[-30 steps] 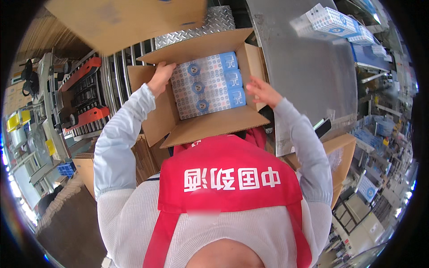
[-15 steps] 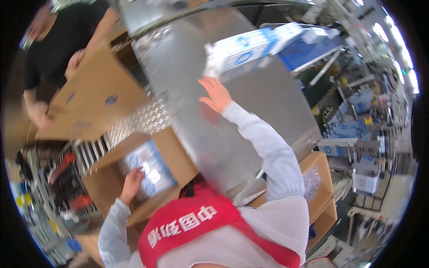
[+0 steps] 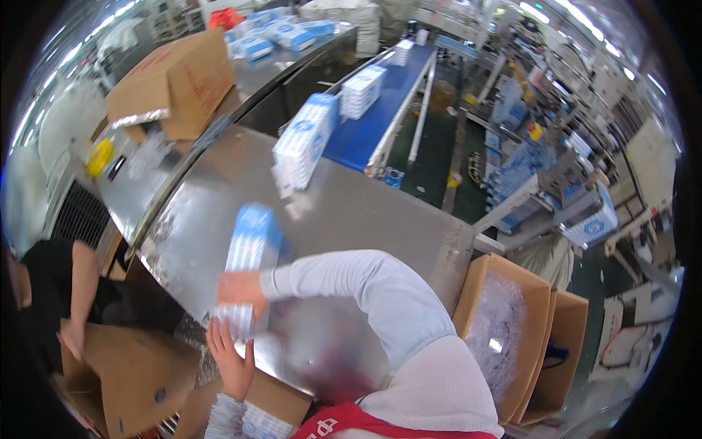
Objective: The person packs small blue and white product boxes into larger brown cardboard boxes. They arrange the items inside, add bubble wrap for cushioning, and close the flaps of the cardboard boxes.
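A blue-and-white wrapped pack (image 3: 252, 238) is on the metal table, blurred by motion. My right hand (image 3: 243, 290) reaches across its near part, fingers wrapped over it. My left hand (image 3: 232, 366) is by the pack's near end, fingers apart and thumb out, holding nothing. Below it, close to my body, stands an open cardboard box (image 3: 281, 391) with blue-and-white packs (image 3: 265, 424) inside, partly cut off by the lower edge. Another tall blue-and-white pack (image 3: 303, 143) stands farther off, where the table meets the blue conveyor belt (image 3: 365, 135).
More packs (image 3: 363, 91) sit on the belt. A co-worker's hand (image 3: 72, 336) holds a cardboard box (image 3: 131, 380) at left. At right, a carton (image 3: 537, 278) contains clear plastic film (image 3: 497, 329). Across the table are a large carton (image 3: 172, 84) and yellow tape (image 3: 100, 157).
My view has swung toward the conveyor. My right hand, empty before, is now on a pack that has come nearer the box. My left hand has moved from inside the box to the pack's near end.
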`<state>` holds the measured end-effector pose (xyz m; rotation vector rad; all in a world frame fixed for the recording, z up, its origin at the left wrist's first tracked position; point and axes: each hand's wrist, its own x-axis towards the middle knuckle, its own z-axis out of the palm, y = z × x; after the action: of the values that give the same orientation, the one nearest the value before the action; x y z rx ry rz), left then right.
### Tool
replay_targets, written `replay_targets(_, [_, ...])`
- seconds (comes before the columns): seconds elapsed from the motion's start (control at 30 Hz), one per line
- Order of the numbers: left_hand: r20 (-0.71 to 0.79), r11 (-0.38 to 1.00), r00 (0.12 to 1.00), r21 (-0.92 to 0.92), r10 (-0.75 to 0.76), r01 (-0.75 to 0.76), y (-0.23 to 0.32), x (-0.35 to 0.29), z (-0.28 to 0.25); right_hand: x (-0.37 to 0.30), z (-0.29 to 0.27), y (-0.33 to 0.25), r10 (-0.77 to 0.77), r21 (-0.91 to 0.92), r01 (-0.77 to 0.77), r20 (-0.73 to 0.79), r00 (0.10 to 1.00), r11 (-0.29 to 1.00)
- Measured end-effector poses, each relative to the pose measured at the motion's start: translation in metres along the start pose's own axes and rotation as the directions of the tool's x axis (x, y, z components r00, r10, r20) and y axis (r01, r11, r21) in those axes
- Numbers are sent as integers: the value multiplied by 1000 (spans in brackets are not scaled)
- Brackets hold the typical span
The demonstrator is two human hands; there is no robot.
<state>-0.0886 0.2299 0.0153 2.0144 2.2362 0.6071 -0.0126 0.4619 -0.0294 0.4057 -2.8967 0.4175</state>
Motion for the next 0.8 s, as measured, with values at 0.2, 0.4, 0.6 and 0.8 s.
replay_targets(0.2, [130, 994, 985, -2, 113, -113, -1, 77, 34, -48, 34, 141, 527, -420, -693, -453, 720, 586])
replay_targets(0.4, [-11, 994, 998, 88, -67, 68, -11, 48, 34, -107, -75, 156, 985, 64, -996, -164, 46, 57])
replay_targets(0.6, [-67, 990, 991, 77, -112, 117, 2, 64, 45, -138, -46, 144, 993, 301, -951, -108, 45, 76])
replay_targets(0.8, [-94, 983, 987, 117, -127, 138, -4, 58, 61, -148, -32, 84, 965, 128, -960, -121, 233, 248])
